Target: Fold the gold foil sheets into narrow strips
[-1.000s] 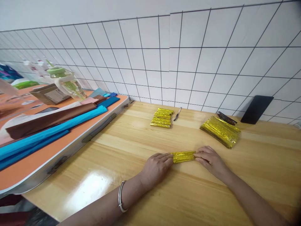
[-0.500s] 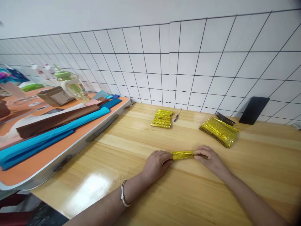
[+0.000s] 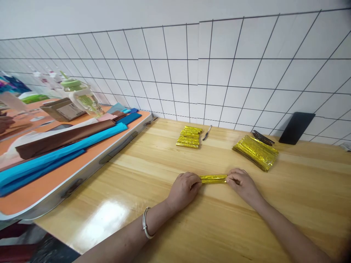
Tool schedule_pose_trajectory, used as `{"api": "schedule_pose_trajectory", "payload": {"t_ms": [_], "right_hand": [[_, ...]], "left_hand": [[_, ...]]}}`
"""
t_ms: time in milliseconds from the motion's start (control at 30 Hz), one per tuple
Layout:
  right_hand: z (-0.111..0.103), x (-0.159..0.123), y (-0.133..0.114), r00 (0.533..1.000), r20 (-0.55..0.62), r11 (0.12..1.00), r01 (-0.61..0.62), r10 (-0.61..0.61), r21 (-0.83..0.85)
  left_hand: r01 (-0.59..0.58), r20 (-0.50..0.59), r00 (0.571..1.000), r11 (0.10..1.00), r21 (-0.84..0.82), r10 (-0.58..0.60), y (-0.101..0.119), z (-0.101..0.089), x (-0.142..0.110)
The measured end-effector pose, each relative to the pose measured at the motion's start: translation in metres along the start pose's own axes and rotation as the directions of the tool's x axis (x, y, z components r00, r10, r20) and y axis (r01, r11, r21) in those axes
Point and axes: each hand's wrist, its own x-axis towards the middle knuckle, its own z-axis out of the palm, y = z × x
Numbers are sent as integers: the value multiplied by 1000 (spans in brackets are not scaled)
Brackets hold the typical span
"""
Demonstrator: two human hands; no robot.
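A narrow folded strip of shiny gold foil (image 3: pixel 214 179) lies low over the wooden table, stretched between my two hands. My left hand (image 3: pixel 184 190), with a silver bangle on its wrist, is closed on the strip's left end. At the other end, my right hand (image 3: pixel 241 183) pinches the foil between thumb and fingers. Beyond the hands sits a small row of folded gold strips (image 3: pixel 189 137). To the right is a thicker stack of flat gold foil sheets (image 3: pixel 256 152).
A pen (image 3: pixel 207 132) lies beside the folded strips. Behind the stack are a black stapler-like object (image 3: pixel 262 138) and a dark phone (image 3: pixel 297 128) leaning on the tiled wall. On the left, an orange table (image 3: pixel 106 166) bears coloured rolls, a box (image 3: pixel 63 109), a bottle (image 3: pixel 82 96) and another person's hand (image 3: pixel 5 122).
The strip looks slightly narrower between my hands, which have barely shifted. The other person's hand at the far left has moved a little. The camera view has tilted slightly.
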Motion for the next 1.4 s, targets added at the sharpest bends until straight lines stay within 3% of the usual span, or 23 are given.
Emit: {"api": "schedule_pose_trajectory", "payload": {"t_ms": [333, 700, 1400], "right_hand": [[5, 2, -2, 998, -58, 995, -5, -1, -97], [9, 3, 1, 996, -85, 989, 13, -25, -145], [5, 1, -5, 1000, -17, 963, -24, 20, -268]], "left_hand": [[102, -92, 991, 993, 56, -96, 4, 10, 12], [81, -104, 992, 994, 75, -73, 1, 14, 13], [39, -58, 998, 998, 56, -36, -2, 10, 12]]}}
